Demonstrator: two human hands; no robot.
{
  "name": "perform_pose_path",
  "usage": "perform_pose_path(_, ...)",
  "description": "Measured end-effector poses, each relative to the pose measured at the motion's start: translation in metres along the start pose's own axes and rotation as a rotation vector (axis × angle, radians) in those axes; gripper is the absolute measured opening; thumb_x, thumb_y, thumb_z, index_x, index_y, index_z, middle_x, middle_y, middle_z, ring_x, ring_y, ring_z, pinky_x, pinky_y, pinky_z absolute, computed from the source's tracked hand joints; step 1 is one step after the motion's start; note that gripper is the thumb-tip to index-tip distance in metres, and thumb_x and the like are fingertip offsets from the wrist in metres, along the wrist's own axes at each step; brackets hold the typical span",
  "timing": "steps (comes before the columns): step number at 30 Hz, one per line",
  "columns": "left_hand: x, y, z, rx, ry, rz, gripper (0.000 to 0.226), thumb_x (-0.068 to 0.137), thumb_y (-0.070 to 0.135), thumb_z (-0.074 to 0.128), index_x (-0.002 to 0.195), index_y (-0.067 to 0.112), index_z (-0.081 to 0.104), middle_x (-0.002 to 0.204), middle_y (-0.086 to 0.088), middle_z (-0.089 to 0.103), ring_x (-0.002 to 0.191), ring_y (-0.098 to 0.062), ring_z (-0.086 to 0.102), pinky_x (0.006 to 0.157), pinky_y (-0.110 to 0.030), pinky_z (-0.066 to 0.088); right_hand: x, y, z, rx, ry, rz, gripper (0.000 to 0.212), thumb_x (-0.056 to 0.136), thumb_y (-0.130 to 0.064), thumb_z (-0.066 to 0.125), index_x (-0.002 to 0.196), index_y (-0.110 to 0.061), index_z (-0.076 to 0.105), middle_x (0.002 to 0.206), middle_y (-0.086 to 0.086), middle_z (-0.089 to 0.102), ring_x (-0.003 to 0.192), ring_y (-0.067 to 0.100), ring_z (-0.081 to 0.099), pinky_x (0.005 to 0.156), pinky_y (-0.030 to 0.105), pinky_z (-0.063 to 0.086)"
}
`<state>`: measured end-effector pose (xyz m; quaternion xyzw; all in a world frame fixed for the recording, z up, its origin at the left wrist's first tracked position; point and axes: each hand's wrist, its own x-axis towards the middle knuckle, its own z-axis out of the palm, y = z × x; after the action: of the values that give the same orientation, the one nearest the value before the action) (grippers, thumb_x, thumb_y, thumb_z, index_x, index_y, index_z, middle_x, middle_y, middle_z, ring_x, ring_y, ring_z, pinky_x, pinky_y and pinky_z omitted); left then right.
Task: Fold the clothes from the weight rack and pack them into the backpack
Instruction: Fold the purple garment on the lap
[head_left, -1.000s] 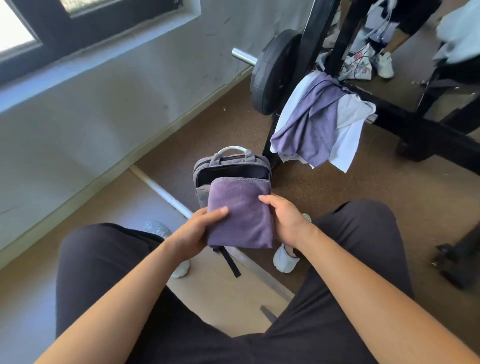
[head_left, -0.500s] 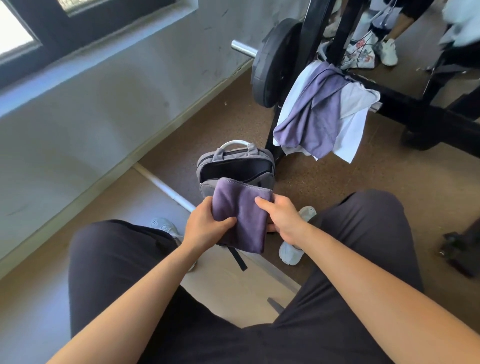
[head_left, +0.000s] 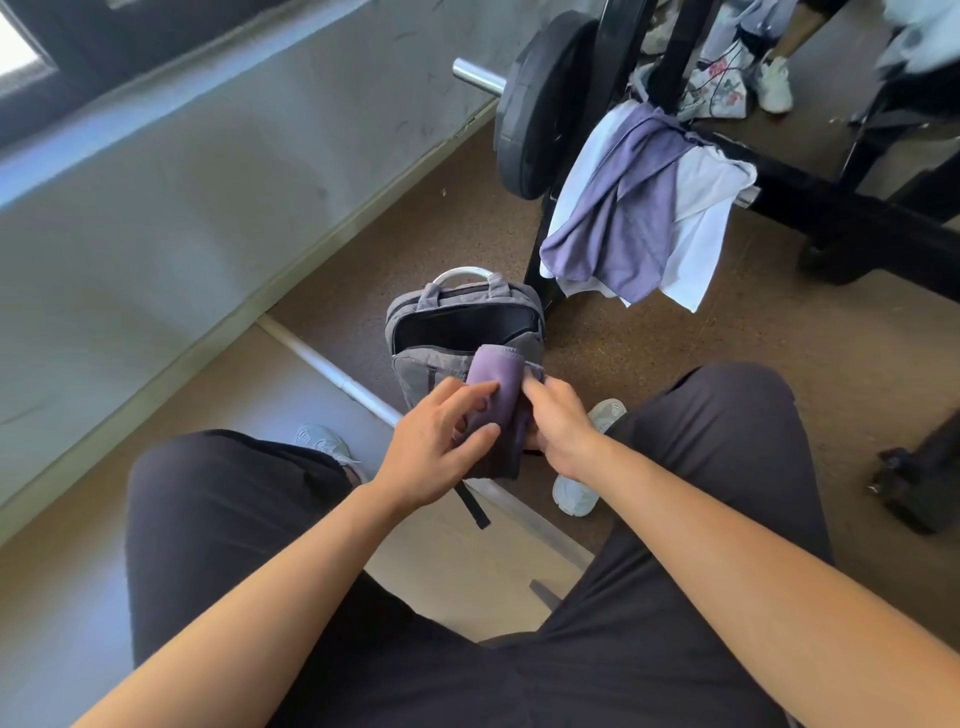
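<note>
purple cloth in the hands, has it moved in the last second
Yes. The cloth got narrower, its left edge shifting right across the backpack front.

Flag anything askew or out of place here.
Nothing is spilled or damaged. A purple garment and a white garment hang bunched and lopsided over the weight rack, still unfolded. The backpack stands open, which suits packing.
</note>
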<state>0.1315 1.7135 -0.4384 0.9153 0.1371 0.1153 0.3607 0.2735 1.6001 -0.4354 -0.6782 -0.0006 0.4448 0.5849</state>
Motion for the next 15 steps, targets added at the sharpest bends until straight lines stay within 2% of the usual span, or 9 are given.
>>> perform_pose_path(2,0.002,-0.004,-0.001,-0.047,-0.016,-0.009,0.047,0.099,0.042,0.049,0.140,0.023,0.061,0.112,0.009,0.056,0.098,-0.012,0.057,0.084,-0.038,0.052,-0.001,-0.001,-0.002,0.126,-0.097,0.083,0.050,0.102,-0.059,0.038,0.128,-0.023,0.060,0.123,0.008,0.070,0.115,0.028,0.067,0.098,0.052,0.054)
perform_pose_path(4,0.004,-0.006,-0.004,-0.011,-0.025,0.050,0.044,0.102,0.036,0.047,0.141,0.020,0.062,0.115,0.005,0.059,0.103,-0.016,0.058,0.087,-0.040,0.052,-0.001,0.001,-0.003,0.120,-0.189,0.075,0.062,0.093,-0.067,0.047,0.131,-0.021,0.060,0.126,0.007,0.070,0.117,0.026,0.066,0.101,0.051,0.053)
perform_pose_path(6,0.004,-0.004,-0.006,0.028,-0.049,0.169,0.040,0.104,0.028,0.046,0.136,0.015,0.066,0.115,-0.001,0.065,0.103,-0.020,0.061,0.087,-0.038,0.052,-0.001,0.004,-0.003,0.059,-0.207,0.008,0.055,0.086,-0.057,0.068,0.124,-0.019,0.064,0.122,0.008,0.072,0.117,0.027,0.067,0.102,0.050,0.052)
perform_pose_path(8,0.002,0.002,-0.003,-0.053,-0.061,0.185,0.032,0.101,0.019,0.052,0.127,0.015,0.071,0.113,0.000,0.071,0.100,-0.015,0.065,0.086,-0.033,0.053,0.001,0.006,-0.002,0.035,-0.153,-0.046,0.038,0.086,-0.039,0.077,0.116,-0.018,0.066,0.118,0.008,0.073,0.117,0.030,0.066,0.101,0.047,0.053)
perform_pose_path(10,0.001,0.010,0.000,-0.264,0.027,0.028,0.025,0.093,0.009,0.061,0.110,0.021,0.075,0.103,0.006,0.073,0.090,-0.008,0.065,0.078,-0.032,0.055,0.003,0.007,-0.003,0.076,-0.141,-0.059,0.033,0.087,-0.032,0.076,0.115,-0.018,0.066,0.118,0.009,0.073,0.117,0.030,0.066,0.102,0.048,0.052)
perform_pose_path(12,0.003,0.008,-0.001,-0.456,0.186,-0.190,0.020,0.086,0.010,0.067,0.095,0.028,0.070,0.090,0.011,0.070,0.076,-0.012,0.061,0.067,-0.040,0.055,0.003,0.006,-0.003,0.146,-0.161,-0.057,0.044,0.081,-0.036,0.078,0.119,-0.016,0.065,0.121,0.009,0.073,0.117,0.028,0.066,0.105,0.050,0.050)
perform_pose_path(14,0.005,-0.002,-0.005,-0.543,0.273,-0.337,0.019,0.082,0.023,0.073,0.098,0.030,0.067,0.091,0.016,0.065,0.077,-0.009,0.058,0.066,-0.034,0.050,0.003,0.003,-0.003,0.175,-0.169,-0.069,0.054,0.077,-0.041,0.076,0.123,-0.015,0.064,0.123,0.009,0.072,0.120,0.026,0.065,0.105,0.047,0.050)
perform_pose_path(15,0.006,-0.006,-0.008,-0.582,0.251,-0.393,0.029,0.081,0.031,0.077,0.108,0.031,0.066,0.099,0.018,0.065,0.084,-0.007,0.060,0.071,-0.029,0.049,0.002,0.002,-0.003,0.166,-0.173,-0.071,0.055,0.078,-0.043,0.074,0.124,-0.015,0.064,0.124,0.008,0.072,0.122,0.025,0.064,0.104,0.046,0.050)
